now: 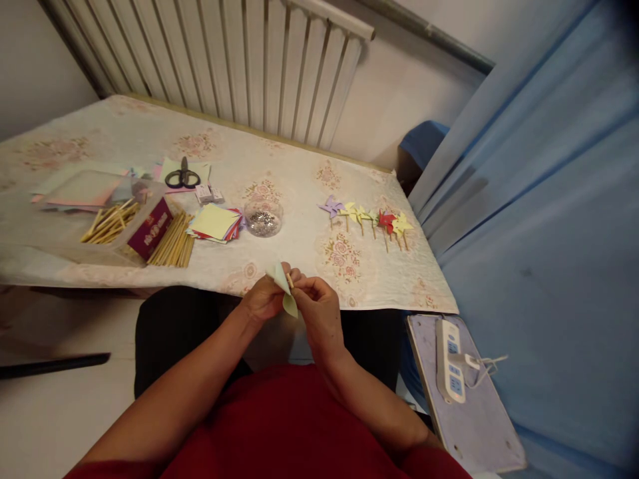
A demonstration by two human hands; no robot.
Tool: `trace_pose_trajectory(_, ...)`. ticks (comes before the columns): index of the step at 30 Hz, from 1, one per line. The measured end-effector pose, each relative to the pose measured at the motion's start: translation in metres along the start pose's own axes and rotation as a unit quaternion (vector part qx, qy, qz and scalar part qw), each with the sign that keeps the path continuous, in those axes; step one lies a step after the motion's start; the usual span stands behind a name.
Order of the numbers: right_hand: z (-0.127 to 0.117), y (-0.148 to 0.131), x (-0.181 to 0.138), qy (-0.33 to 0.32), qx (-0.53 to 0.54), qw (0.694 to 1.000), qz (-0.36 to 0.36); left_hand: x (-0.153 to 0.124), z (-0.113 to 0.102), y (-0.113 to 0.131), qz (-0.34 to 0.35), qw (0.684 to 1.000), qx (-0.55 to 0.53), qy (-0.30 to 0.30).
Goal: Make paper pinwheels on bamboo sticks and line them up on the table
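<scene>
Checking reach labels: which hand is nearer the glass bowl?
Left. The left hand is directly on the near side of the glass bowl; the right hand sits further to the right.

Both hands, left hand (265,299) and right hand (319,306), are pinching a pale paper pinwheel (283,287) on a stick; finished pinwheels (367,217) are lying at two o'clock.

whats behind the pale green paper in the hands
A wooden stick pokes up at the edge of the pale green paper, pinched by the right hand. The left hand holds the paper; its fingertips and the stick's lower part are covered.
</scene>
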State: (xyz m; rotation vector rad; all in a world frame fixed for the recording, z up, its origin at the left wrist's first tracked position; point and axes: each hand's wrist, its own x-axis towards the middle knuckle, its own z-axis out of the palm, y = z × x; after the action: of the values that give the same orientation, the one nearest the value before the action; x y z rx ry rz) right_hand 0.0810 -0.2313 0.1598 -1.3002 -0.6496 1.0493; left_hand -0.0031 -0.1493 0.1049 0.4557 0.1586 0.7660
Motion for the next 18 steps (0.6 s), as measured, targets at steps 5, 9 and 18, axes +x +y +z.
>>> trace_pose_trajectory(5, 0.0003, 0.0005, 0.0005, -0.006, 0.006, 1.000, 0.003, -0.0002, -0.0025, -0.0007, -0.002, 1.000, 0.000, 0.005)
trace_pose_trajectory(9, 0.0003, 0.0021, 0.0015, -0.002, 0.013, 1.000, 0.003, 0.0001, -0.0046, -0.0012, 0.000, 1.000, -0.002, 0.002)
trace_pose_trajectory(18, -0.0002, 0.0009, 0.0005, -0.003, 0.025, 1.000, 0.015, -0.0009, -0.0026, -0.0004, 0.001, 1.000, -0.007, 0.004)
